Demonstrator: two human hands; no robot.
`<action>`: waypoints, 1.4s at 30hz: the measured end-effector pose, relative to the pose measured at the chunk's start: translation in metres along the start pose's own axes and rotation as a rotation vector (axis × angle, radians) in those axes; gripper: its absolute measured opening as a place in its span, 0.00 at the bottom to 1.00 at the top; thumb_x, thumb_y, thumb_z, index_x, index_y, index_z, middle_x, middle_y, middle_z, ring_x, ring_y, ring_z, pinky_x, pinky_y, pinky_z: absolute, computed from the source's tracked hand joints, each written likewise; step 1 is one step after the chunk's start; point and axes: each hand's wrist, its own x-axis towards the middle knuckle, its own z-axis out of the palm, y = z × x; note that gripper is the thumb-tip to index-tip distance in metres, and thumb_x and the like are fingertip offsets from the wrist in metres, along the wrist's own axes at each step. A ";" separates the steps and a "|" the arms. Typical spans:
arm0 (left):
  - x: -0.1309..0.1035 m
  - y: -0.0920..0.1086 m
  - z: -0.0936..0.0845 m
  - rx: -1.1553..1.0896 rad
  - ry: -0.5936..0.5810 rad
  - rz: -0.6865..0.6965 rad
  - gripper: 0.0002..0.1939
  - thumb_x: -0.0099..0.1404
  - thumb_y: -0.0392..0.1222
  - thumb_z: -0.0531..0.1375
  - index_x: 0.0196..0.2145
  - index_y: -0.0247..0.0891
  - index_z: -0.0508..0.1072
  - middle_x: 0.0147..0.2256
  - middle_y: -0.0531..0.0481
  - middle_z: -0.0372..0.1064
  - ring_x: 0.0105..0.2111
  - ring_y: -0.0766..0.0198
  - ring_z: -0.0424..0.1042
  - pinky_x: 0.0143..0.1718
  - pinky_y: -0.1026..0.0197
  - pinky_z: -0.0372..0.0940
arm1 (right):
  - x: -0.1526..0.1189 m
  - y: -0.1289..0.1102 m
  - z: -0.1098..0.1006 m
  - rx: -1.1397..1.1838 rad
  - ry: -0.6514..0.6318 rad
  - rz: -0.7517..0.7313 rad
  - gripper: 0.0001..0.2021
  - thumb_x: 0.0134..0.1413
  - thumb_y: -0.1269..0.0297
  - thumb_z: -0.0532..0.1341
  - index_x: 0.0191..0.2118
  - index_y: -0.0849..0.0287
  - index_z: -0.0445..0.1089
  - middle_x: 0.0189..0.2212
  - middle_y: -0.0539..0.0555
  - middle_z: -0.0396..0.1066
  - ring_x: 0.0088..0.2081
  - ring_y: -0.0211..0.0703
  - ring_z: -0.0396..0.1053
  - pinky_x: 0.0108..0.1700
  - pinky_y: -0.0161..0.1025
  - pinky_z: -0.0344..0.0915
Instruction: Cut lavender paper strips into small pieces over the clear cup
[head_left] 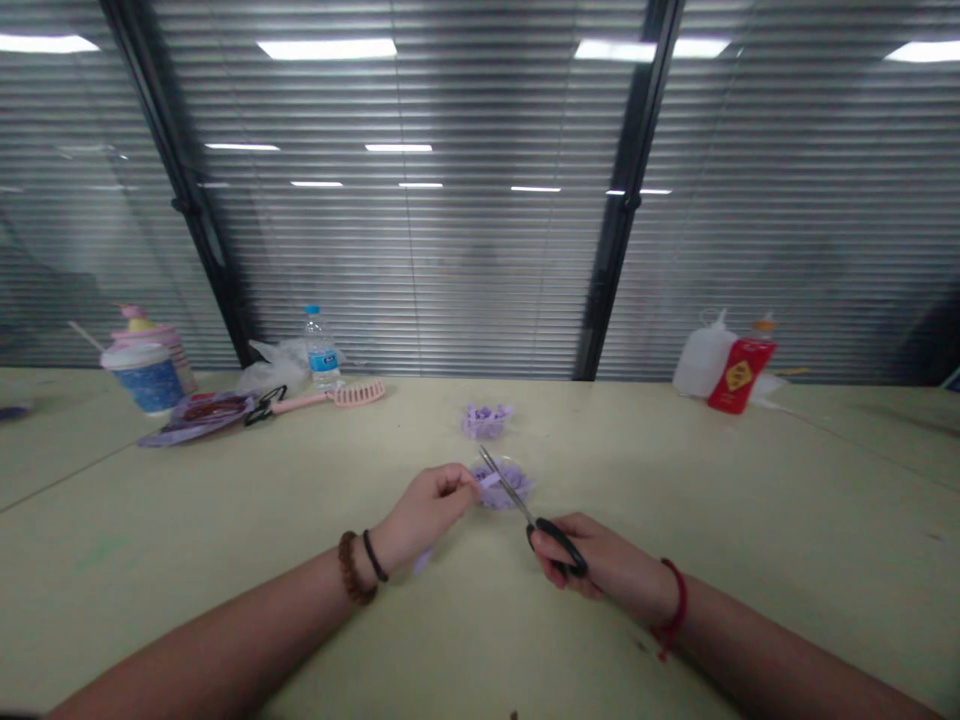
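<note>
My left hand (431,503) pinches a thin purple strip (489,480); its loose tail shows below the palm. In my right hand (581,555) is a pair of scissors (513,492) with black handles, my fingers through the loops. The metal blades point up and left, across the strip near my left fingertips. Beneath the blades sits a clear bowl (519,492) of small purple pieces. Just behind it stands a second clear container (484,425), also filled with purple pieces. Whether the blades touch the strip I cannot tell.
At the left stand a blue and white cup (146,378), a pink cup (172,345), a purple package (196,415), a pink hairbrush (360,394), a plastic bag (276,366) and a water bottle (322,352). A red bottle (741,374) and a white squeeze bottle (703,358) are at the right.
</note>
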 end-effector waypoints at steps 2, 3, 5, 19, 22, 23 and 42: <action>0.000 0.001 0.000 -0.008 0.012 -0.001 0.10 0.55 0.46 0.53 0.23 0.36 0.62 0.15 0.61 0.50 0.15 0.74 0.48 0.17 0.68 0.44 | 0.002 0.004 -0.001 -0.004 -0.001 0.013 0.25 0.40 0.40 0.56 0.19 0.61 0.59 0.14 0.46 0.57 0.11 0.25 0.46 0.13 0.29 0.41; 0.000 0.001 0.000 -0.011 0.022 -0.006 0.10 0.55 0.46 0.52 0.23 0.36 0.62 0.15 0.61 0.50 0.15 0.74 0.48 0.17 0.68 0.44 | 0.003 0.005 -0.002 -0.008 0.000 0.014 0.25 0.40 0.40 0.56 0.18 0.62 0.59 0.14 0.46 0.57 0.11 0.25 0.46 0.12 0.29 0.41; 0.001 0.001 0.000 -0.020 0.061 -0.016 0.10 0.54 0.45 0.52 0.22 0.37 0.60 0.15 0.61 0.50 0.15 0.74 0.48 0.17 0.68 0.44 | 0.003 0.006 -0.002 0.005 -0.005 -0.004 0.26 0.42 0.40 0.55 0.19 0.62 0.60 0.14 0.46 0.57 0.11 0.25 0.47 0.13 0.28 0.41; -0.004 0.002 0.007 -0.067 -0.005 0.045 0.12 0.57 0.47 0.52 0.23 0.37 0.60 0.15 0.61 0.50 0.15 0.74 0.48 0.17 0.68 0.44 | -0.001 0.000 0.002 -0.103 -0.081 -0.060 0.23 0.45 0.44 0.56 0.19 0.62 0.61 0.14 0.47 0.57 0.15 0.27 0.49 0.16 0.28 0.44; -0.004 -0.001 0.009 -0.065 -0.033 0.059 0.13 0.58 0.47 0.52 0.23 0.36 0.60 0.16 0.60 0.51 0.16 0.74 0.48 0.17 0.68 0.44 | 0.000 0.002 0.001 -0.130 -0.086 -0.098 0.24 0.47 0.44 0.55 0.18 0.63 0.61 0.14 0.46 0.55 0.15 0.27 0.49 0.17 0.29 0.45; -0.004 -0.001 0.009 -0.065 -0.039 0.063 0.13 0.58 0.47 0.52 0.22 0.36 0.60 0.17 0.60 0.51 0.16 0.74 0.48 0.18 0.68 0.44 | 0.000 0.002 0.001 -0.134 -0.088 -0.108 0.24 0.47 0.44 0.55 0.18 0.63 0.61 0.13 0.46 0.55 0.15 0.28 0.49 0.17 0.29 0.45; 0.000 -0.002 0.007 -0.059 0.089 0.001 0.12 0.56 0.47 0.53 0.21 0.36 0.61 0.14 0.60 0.51 0.14 0.74 0.47 0.16 0.68 0.44 | 0.001 0.004 0.001 0.043 -0.009 -0.030 0.26 0.44 0.40 0.53 0.19 0.62 0.61 0.14 0.46 0.58 0.11 0.26 0.47 0.13 0.29 0.42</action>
